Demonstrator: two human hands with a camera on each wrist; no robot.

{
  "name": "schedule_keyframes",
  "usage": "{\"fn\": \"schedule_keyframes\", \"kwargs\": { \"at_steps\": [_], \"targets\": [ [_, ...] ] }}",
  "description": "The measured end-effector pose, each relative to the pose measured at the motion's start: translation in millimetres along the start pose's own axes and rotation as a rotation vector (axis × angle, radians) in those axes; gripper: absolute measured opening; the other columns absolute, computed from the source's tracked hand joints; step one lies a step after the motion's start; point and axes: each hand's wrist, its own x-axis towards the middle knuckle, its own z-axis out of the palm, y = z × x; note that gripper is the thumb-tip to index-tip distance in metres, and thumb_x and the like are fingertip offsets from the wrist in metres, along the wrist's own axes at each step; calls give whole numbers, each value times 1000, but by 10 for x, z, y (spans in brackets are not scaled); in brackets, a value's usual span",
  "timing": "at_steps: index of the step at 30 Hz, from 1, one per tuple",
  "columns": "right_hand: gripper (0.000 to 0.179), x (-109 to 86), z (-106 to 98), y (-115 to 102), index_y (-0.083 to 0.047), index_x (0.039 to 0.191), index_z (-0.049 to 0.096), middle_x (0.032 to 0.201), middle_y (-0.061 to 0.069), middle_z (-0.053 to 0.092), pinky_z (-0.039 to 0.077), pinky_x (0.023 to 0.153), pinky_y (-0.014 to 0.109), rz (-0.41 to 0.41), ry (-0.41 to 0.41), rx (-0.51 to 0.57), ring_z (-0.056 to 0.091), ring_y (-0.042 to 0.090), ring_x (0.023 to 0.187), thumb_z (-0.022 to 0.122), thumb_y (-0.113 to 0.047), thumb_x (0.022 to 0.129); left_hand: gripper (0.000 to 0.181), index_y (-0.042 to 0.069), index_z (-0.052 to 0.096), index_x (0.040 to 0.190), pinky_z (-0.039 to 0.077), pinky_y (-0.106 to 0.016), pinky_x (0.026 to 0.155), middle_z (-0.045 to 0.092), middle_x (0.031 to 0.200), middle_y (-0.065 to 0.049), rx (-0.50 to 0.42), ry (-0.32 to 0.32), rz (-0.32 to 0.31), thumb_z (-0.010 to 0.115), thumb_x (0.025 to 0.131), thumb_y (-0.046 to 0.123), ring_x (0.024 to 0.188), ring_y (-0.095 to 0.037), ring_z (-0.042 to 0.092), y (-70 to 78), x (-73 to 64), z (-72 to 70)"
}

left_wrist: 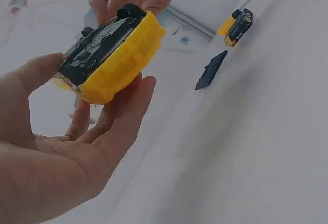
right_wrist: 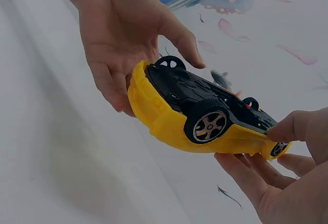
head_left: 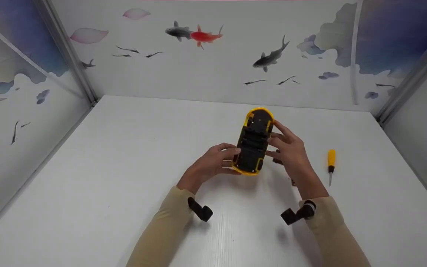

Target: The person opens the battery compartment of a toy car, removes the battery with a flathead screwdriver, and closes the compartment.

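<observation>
A yellow toy car (head_left: 253,142) is held upside down above the white table, its black underside with an open-looking recess facing up. My left hand (head_left: 213,161) grips the near end, with the thumb on the underside and the fingers beneath. At the far right side, my right hand (head_left: 291,154) holds the car between thumb and fingers. In the right wrist view, the car's wheels (right_wrist: 209,126) and yellow body show between both hands.
A yellow-handled screwdriver (head_left: 331,159) lies right of my right hand. In the left wrist view, a flat black piece (left_wrist: 211,71) and batteries (left_wrist: 240,27) lie on the table (head_left: 124,148); my right hand partly hides them in the head view. Printed panels (head_left: 228,74) border the table.
</observation>
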Motion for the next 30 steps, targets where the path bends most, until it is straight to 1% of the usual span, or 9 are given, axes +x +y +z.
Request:
{"fn": "schedule_keyframes", "kwargs": {
  "at_steps": [3, 7, 11, 13, 16, 18, 21, 25, 30],
  "targets": [
    [67, 3, -7, 0, -36, 158, 28, 156, 10, 43, 52, 106, 39, 4, -4, -16, 52, 27, 137, 55, -16, 100, 51, 4, 47, 138, 57, -42, 98, 63, 133, -18, -8, -17, -15, 65, 98, 28, 112, -26, 68, 3, -4, -14],
    [63, 17, -9, 14, -34, 157, 32, 156, 10, 45, 53, 105, 40, -4, -30, -44, 52, 27, 137, 55, -17, 101, 52, 3, 45, 137, 56, -41, 100, 63, 133, -19, -16, -10, -49, 69, 95, 22, 111, -25, 68, 4, 0, -20],
    [60, 32, -2, 28, -33, 156, 34, 154, 9, 47, 54, 104, 39, -26, -70, -90, 55, 26, 134, 56, -20, 102, 60, 5, 40, 141, 55, -43, 101, 64, 133, -19, -15, -28, -48, 71, 92, 17, 112, -27, 69, -2, 6, -26],
    [58, 27, 3, 31, -33, 156, 35, 154, 8, 48, 54, 104, 39, -38, -83, -111, 56, 26, 134, 56, -21, 103, 67, 8, 36, 146, 55, -44, 101, 65, 133, -19, -3, -48, -40, 72, 90, 15, 113, -28, 69, -12, 12, -26],
    [58, 14, 8, 36, -33, 156, 35, 154, 8, 48, 52, 106, 42, -54, -94, -131, 56, 27, 133, 56, -22, 103, 77, 16, 31, 152, 55, -44, 101, 64, 134, -17, 21, -60, -28, 74, 89, 13, 114, -27, 68, -24, 22, -24],
    [58, 11, 10, 45, -32, 156, 35, 154, 9, 48, 52, 107, 43, -61, -103, -141, 57, 28, 132, 56, -22, 103, 80, 21, 30, 154, 55, -44, 99, 63, 134, -16, 47, -59, -23, 75, 88, 12, 115, -27, 68, -27, 25, -19],
    [57, 11, 20, 59, -33, 156, 36, 153, 8, 49, 51, 107, 43, -67, -106, -160, 58, 28, 131, 55, -24, 103, 82, 24, 32, 155, 56, -44, 97, 62, 136, -16, 72, -48, -17, 76, 87, 11, 116, -28, 67, -19, 18, -10],
    [56, 19, 37, 80, -32, 155, 37, 151, 8, 51, 52, 107, 41, -71, -103, -156, 59, 26, 130, 55, -24, 103, 80, 23, 35, 154, 57, -45, 96, 62, 136, -17, 86, -35, -15, 76, 86, 9, 117, -29, 67, -15, 19, -4],
    [55, 33, 44, 111, -26, 154, 40, 151, 9, 52, 52, 106, 40, -76, -109, -150, 59, 26, 131, 58, -23, 102, 79, 21, 35, 153, 57, -47, 96, 61, 137, -19, 81, -29, -31, 76, 86, 7, 117, -30, 67, -12, 21, -8]
  ]
}}
